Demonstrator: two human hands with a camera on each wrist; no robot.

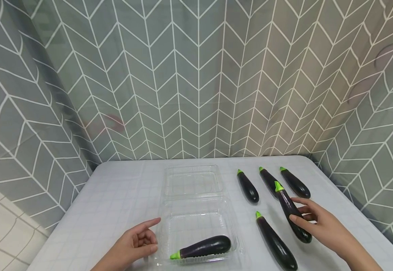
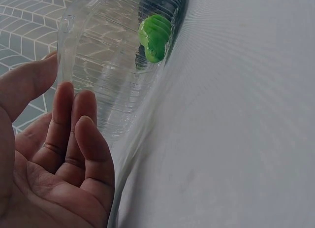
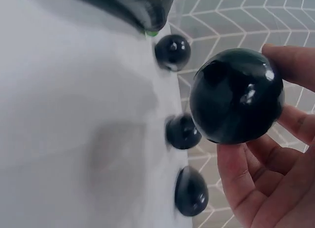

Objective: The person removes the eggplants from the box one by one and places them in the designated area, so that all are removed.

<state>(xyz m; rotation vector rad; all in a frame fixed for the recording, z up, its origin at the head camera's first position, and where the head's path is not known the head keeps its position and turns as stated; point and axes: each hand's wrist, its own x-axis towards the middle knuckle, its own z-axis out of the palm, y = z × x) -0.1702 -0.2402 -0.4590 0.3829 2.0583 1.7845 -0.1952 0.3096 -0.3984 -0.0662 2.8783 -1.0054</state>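
Observation:
A dark purple eggplant (image 1: 289, 212) with a bright green cap is pinched between the thumb and fingers of my right hand (image 1: 321, 222). In the right wrist view its rounded end (image 3: 236, 95) faces the camera, raised off the white table. My left hand (image 1: 137, 241) is at the left rim of a clear plastic clamshell box (image 1: 230, 210), index finger extended and the other fingers loosely bent. Its fingertips (image 2: 64, 92) are right at the box wall in the left wrist view. One eggplant (image 1: 206, 246) lies along the box's near side, green cap to the left.
The box's hinged lid (image 1: 193, 180) lies folded back behind it. Right of the box are several loose eggplants: one near the front (image 1: 275, 242), others farther back (image 1: 248, 187), (image 1: 268, 178), (image 1: 296, 183). A patterned curtain (image 1: 196, 82) surrounds the white table (image 1: 122, 195).

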